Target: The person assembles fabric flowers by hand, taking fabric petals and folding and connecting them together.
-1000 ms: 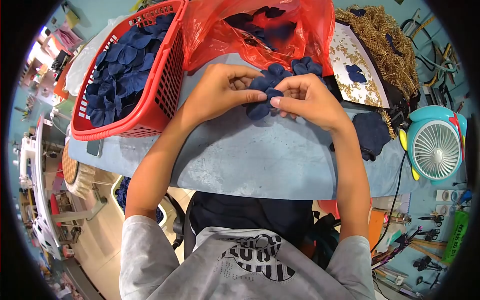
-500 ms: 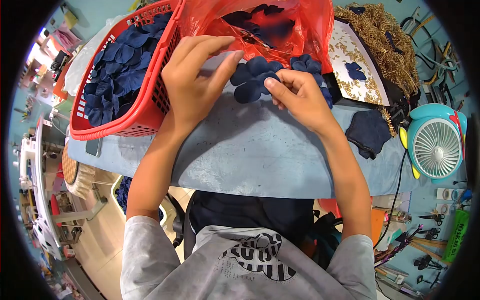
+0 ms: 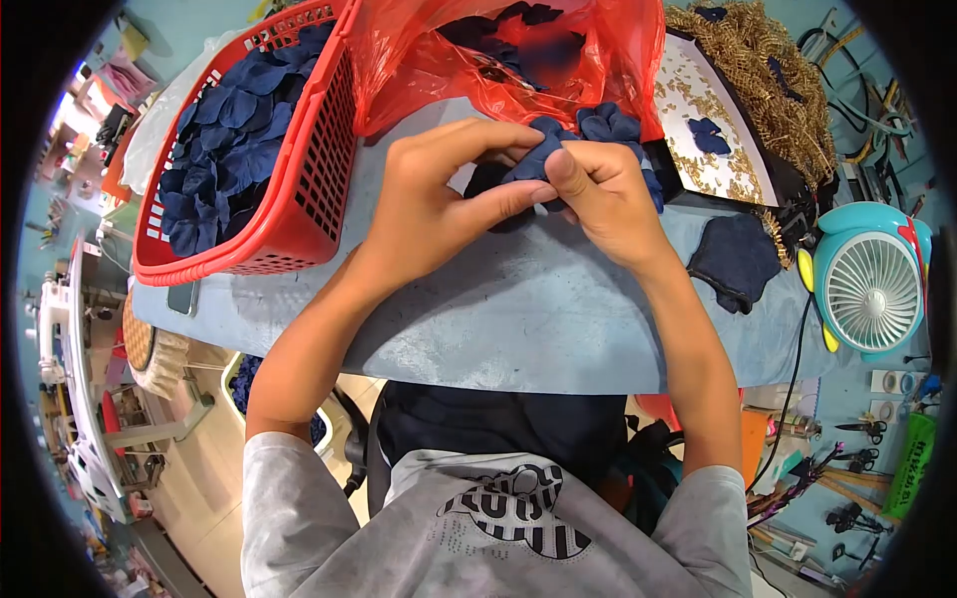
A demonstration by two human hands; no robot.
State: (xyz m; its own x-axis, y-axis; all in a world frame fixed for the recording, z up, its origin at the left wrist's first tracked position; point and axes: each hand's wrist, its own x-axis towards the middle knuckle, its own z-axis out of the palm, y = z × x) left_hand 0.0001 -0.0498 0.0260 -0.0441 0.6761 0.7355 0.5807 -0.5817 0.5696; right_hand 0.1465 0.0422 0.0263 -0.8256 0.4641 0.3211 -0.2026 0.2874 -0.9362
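Between my two hands, over the blue-grey table, is a dark blue fabric flower [image 3: 535, 159], partly covered by my fingers. My left hand [image 3: 449, 184] pinches its near-left petal between thumb and fingertips. My right hand [image 3: 603, 189] grips the same flower from the other side, thumb on top. Just beyond, more dark blue fabric flowers [image 3: 608, 125] lie on the table by the mouth of a red plastic bag [image 3: 399, 70]. Dark blue pieces sit inside that bag. To the left stands a red basket [image 3: 324, 149] filled with dark blue fabric petals [image 3: 244, 110].
A black-edged tray [image 3: 688, 95] holds small gold pieces and one blue flower. Gold trim [image 3: 768, 60] is heaped beside it. On the right are a dark blue cloth piece [image 3: 738, 261] and a small turquoise fan [image 3: 872, 289]. A phone [image 3: 183, 297] lies near the basket.
My left hand has moved right and down and now pinches the flower; before, it was raised apart from it. The right hand has kept its grip, and the flower is now folded up between the hands.
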